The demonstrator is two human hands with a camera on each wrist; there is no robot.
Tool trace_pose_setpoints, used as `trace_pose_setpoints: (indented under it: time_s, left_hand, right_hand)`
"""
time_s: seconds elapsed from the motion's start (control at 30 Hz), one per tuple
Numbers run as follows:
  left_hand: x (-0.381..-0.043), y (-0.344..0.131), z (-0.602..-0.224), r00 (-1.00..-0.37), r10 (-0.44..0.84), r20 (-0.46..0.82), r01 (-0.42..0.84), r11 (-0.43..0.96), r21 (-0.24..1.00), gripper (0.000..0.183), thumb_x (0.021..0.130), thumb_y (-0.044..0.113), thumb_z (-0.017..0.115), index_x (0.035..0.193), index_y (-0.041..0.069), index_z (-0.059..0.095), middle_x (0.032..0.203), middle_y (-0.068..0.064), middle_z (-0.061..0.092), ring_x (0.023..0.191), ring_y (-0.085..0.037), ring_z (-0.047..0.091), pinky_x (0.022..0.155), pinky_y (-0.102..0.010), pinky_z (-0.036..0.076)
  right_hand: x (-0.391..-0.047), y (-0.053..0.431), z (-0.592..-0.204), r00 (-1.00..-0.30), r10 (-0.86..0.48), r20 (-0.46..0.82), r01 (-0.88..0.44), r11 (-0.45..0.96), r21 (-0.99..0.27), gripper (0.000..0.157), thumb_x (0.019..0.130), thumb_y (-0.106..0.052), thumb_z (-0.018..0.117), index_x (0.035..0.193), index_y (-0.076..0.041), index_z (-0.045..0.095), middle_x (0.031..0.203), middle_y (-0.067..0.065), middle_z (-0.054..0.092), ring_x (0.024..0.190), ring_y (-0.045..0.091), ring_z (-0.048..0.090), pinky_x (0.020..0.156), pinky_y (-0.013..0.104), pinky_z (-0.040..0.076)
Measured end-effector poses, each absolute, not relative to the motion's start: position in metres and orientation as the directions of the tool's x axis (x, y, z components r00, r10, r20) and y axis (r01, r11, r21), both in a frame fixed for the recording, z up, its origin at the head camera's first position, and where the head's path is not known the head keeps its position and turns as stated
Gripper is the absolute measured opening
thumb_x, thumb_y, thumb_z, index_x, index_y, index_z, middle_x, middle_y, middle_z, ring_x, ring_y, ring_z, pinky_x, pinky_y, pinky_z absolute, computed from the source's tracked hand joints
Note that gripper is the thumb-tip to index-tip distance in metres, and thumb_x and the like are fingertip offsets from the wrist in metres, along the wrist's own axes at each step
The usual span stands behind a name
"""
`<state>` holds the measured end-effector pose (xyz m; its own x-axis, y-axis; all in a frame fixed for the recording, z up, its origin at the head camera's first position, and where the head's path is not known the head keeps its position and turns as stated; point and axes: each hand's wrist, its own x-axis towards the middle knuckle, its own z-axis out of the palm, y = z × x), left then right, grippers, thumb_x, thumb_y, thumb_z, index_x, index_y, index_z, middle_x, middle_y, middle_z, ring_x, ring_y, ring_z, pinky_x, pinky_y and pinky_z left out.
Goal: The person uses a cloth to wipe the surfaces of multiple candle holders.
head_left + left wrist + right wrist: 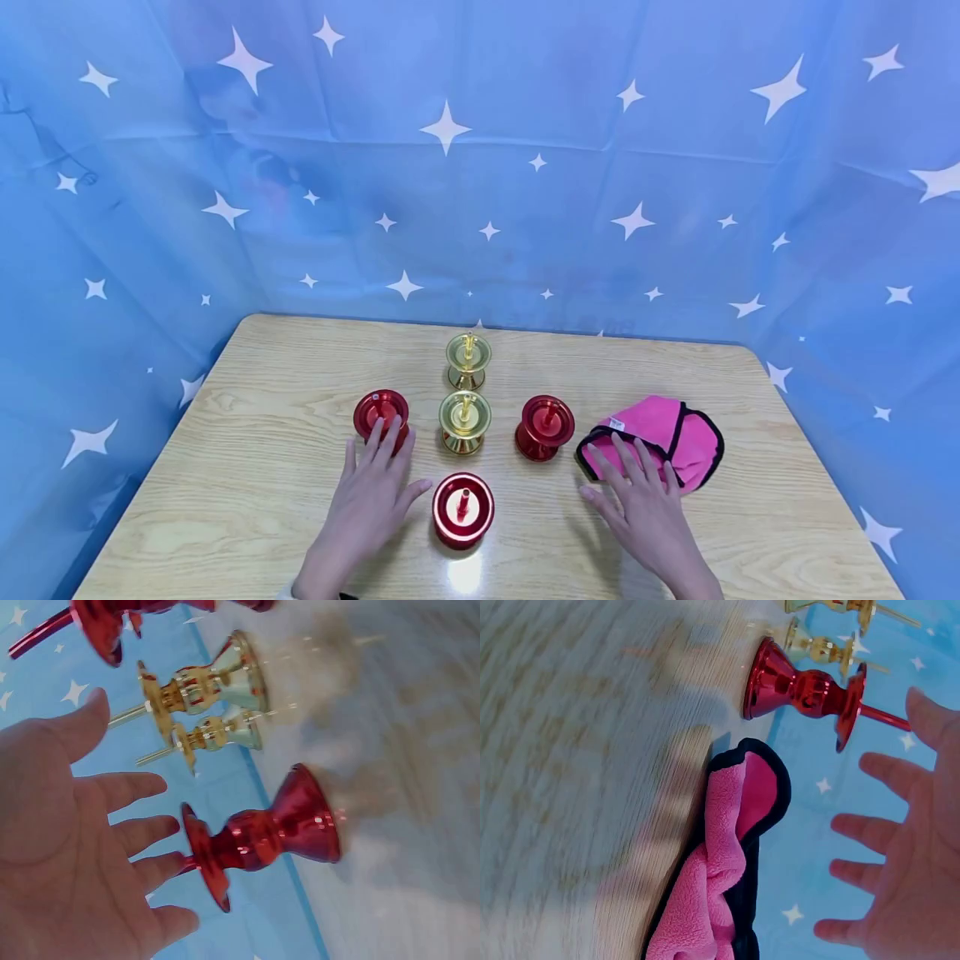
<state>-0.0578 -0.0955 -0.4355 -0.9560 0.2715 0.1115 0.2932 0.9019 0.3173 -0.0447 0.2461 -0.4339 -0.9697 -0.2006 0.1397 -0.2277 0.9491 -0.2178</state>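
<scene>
Two hands hang with their fingers spread, and neither grips anything. The left hand [367,504] reaches over the left red candle holder [251,840], just left of the near gold candle holder [465,421]; whether it brushes the spike or saucer, I can't tell. The right hand [651,521] hangs over the pink fleece item [651,417], well to the right of that near gold piece, and the right wrist view shows a gap between hand and fabric.

Around the same gold piece the others form a cross: the far gold candle holder [468,371] directly behind it, the right red candle holder [542,435] to its right, and the front red candle holder [463,510] on the person's side. That looks deliberate, with colours grouped and room for fingers around each red one. All five stand upright, probably steady thanks to their flared feet.

The holders look like polished metal: dished saucers, knobbed stems, a slim spike on top, throwing hard highlights. By contrast the pink item is soft and crumpled, plush on one face and edged in black binding; it could be a cap or a pouch. Beneath everything lies a pale wood-grained table [225,500].
</scene>
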Motion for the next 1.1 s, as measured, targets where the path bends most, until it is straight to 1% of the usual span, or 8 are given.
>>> trace_pose_setpoints:
  time_s: [0.07, 0.27, 0.37, 0.5, 0.6, 0.8, 0.93, 1.1]
  left_hand:
    - [-0.060, -0.094, -0.431, -0.956, 0.268, 0.118, 0.293, 0.891, 0.348, 0.062, 0.089, 0.042, 0.054, 0.136, 0.003, 0.041, 0.145, -0.019, 0.025, 0.135, -0.034, 0.015, 0.106, -0.058, 0.008]
    - [-0.066, -0.083, -0.408, -0.952, 0.267, 0.152, 0.307, 0.813, 0.494, 0.060, 0.087, 0.037, 0.060, 0.131, -0.001, 0.046, 0.137, -0.025, 0.036, 0.128, -0.040, 0.029, 0.103, -0.056, 0.024]
    - [-0.067, -0.072, -0.393, -0.956, 0.261, 0.132, 0.286, 0.740, 0.609, 0.060, 0.087, 0.037, 0.060, 0.132, 0.000, 0.046, 0.136, -0.023, 0.039, 0.127, -0.039, 0.032, 0.101, -0.054, 0.029]
    - [-0.071, -0.055, -0.377, -0.952, 0.276, 0.128, 0.285, 0.660, 0.695, 0.059, 0.088, 0.035, 0.059, 0.133, 0.000, 0.044, 0.136, -0.021, 0.041, 0.127, -0.035, 0.035, 0.101, -0.051, 0.031]
    - [-0.075, -0.041, -0.370, -0.944, 0.296, 0.148, 0.308, 0.624, 0.718, 0.057, 0.088, 0.032, 0.060, 0.133, 0.001, 0.043, 0.135, -0.021, 0.042, 0.126, -0.034, 0.036, 0.101, -0.050, 0.031]
    - [-0.083, -0.005, -0.365, -0.943, 0.305, 0.135, 0.297, 0.585, 0.754, 0.058, 0.086, 0.029, 0.063, 0.133, 0.002, 0.043, 0.135, -0.018, 0.042, 0.125, -0.032, 0.037, 0.101, -0.049, 0.032]
    - [-0.090, 0.020, -0.370, -0.951, 0.285, 0.120, 0.271, 0.583, 0.766, 0.058, 0.082, 0.025, 0.069, 0.130, 0.001, 0.047, 0.131, -0.016, 0.047, 0.123, -0.030, 0.041, 0.100, -0.044, 0.035]
    - [-0.095, 0.041, -0.379, -0.957, 0.261, 0.131, 0.263, 0.579, 0.771, 0.058, 0.077, 0.022, 0.073, 0.126, 0.000, 0.050, 0.126, -0.016, 0.051, 0.119, -0.031, 0.044, 0.098, -0.043, 0.037]
  right_hand:
    - [-0.045, 0.246, -0.434, -0.970, -0.201, 0.138, -0.227, 0.949, -0.218, 0.053, 0.088, -0.048, 0.052, 0.134, -0.019, 0.047, 0.141, 0.016, 0.034, 0.129, 0.043, 0.022, 0.096, 0.069, 0.015]
    - [-0.048, 0.247, -0.435, -0.971, -0.202, 0.125, -0.227, 0.946, -0.230, 0.052, 0.089, -0.045, 0.052, 0.134, -0.018, 0.047, 0.140, 0.017, 0.035, 0.128, 0.044, 0.023, 0.096, 0.068, 0.016]
    - [-0.049, 0.247, -0.435, -0.970, -0.199, 0.138, -0.229, 0.941, -0.249, 0.051, 0.091, -0.042, 0.052, 0.133, -0.014, 0.047, 0.138, 0.019, 0.037, 0.127, 0.044, 0.025, 0.096, 0.067, 0.018]
    - [-0.050, 0.247, -0.436, -0.965, -0.198, 0.174, -0.243, 0.925, -0.292, 0.049, 0.092, -0.036, 0.052, 0.132, -0.008, 0.048, 0.133, 0.021, 0.043, 0.123, 0.043, 0.034, 0.093, 0.066, 0.025]
    - [-0.051, 0.247, -0.438, -0.963, -0.188, 0.192, -0.244, 0.910, -0.335, 0.048, 0.092, -0.032, 0.054, 0.130, -0.004, 0.049, 0.130, 0.021, 0.047, 0.119, 0.043, 0.039, 0.090, 0.067, 0.030]
    - [-0.053, 0.250, -0.441, -0.966, -0.160, 0.202, -0.231, 0.885, -0.405, 0.048, 0.089, -0.028, 0.059, 0.126, 0.001, 0.051, 0.126, 0.025, 0.049, 0.115, 0.044, 0.043, 0.089, 0.064, 0.035]
    - [-0.053, 0.252, -0.443, -0.970, -0.142, 0.199, -0.218, 0.869, -0.443, 0.048, 0.089, -0.026, 0.060, 0.125, 0.002, 0.051, 0.123, 0.027, 0.050, 0.113, 0.045, 0.045, 0.089, 0.062, 0.036]
    - [-0.053, 0.255, -0.445, -0.969, -0.138, 0.206, -0.219, 0.864, -0.452, 0.047, 0.088, -0.025, 0.062, 0.124, 0.003, 0.051, 0.120, 0.027, 0.052, 0.110, 0.046, 0.046, 0.088, 0.061, 0.038]
